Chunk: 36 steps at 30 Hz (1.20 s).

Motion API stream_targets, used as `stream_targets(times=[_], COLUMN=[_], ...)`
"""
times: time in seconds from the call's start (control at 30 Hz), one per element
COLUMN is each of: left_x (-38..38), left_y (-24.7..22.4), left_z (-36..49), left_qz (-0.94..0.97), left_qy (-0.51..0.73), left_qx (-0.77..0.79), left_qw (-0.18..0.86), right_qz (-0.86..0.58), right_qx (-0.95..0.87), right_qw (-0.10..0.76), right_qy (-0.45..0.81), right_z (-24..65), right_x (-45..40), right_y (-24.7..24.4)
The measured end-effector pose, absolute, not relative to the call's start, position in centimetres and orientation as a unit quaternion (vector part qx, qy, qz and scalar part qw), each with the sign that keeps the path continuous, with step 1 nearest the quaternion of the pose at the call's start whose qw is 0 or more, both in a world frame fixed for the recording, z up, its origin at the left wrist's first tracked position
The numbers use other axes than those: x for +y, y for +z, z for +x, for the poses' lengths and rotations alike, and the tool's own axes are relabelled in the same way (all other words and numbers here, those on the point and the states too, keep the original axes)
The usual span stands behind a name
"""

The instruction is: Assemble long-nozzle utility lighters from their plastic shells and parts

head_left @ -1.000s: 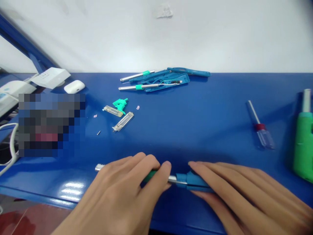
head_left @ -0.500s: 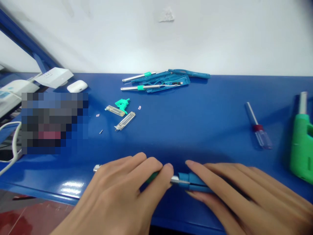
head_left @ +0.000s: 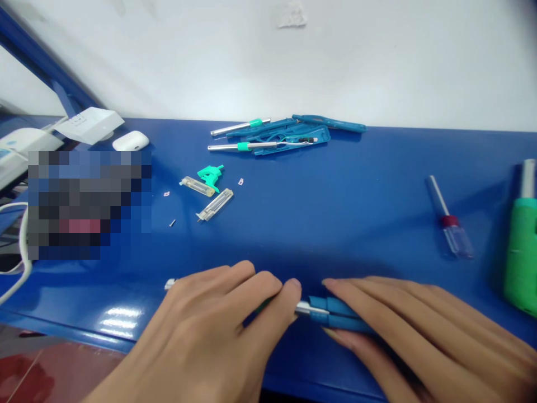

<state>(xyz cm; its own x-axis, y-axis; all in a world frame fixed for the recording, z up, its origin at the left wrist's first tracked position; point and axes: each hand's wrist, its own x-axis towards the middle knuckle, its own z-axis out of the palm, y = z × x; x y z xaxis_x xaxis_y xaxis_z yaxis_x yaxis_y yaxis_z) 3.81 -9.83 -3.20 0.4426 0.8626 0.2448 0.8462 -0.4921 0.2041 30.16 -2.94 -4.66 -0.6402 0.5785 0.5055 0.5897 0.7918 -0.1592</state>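
Low in the view, my left hand (head_left: 235,319) is closed round a metal rod, whose silver end (head_left: 169,284) pokes out beyond the wrist side. A bit of green shows between thumb and fingers. The rod's other end (head_left: 308,308) meets a blue plastic handle (head_left: 342,316). My right hand (head_left: 403,324) grips that handle between thumb and fingers; much of it is hidden under the hand. Both hands are near the table's front edge, a short gap apart.
Blue casings (head_left: 310,137) and two metal tubes (head_left: 229,148) lie by the wall. A green piece (head_left: 211,174), two clear parts (head_left: 216,205) and a screw (head_left: 172,223) are left of centre. A screwdriver (head_left: 452,232) and green lighter (head_left: 522,252) lie right; a white case (head_left: 131,141) left.
The view has shifted slightly. Both hands keep their grips, and the rod and blue handle stay joined between them with little visible movement.
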Motion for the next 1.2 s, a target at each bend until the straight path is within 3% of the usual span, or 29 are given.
stream_targets(times=[0.77, 1.0, 1.2], left_x=[-9.7, -8.2, -7.2], left_y=[-2.4, -0.7, 0.6], left_z=[5.8, 7.0, 7.7], left_qz=[0.834, 0.821, 0.826], left_qy=[0.208, 0.256, 0.291], left_qx=[0.510, 0.508, 0.475], left_qw=[0.015, -0.046, -0.084], right_qz=[-0.316, -0.332, -0.395], right_qx=[-0.890, -0.892, -0.852], right_qw=[0.326, 0.304, 0.343], right_qy=[-0.039, -0.044, -0.028], right_z=[28.6, 29.3, 29.8], right_x=[-2.7, -2.9, -3.8], right_y=[-3.7, -2.6, -3.4])
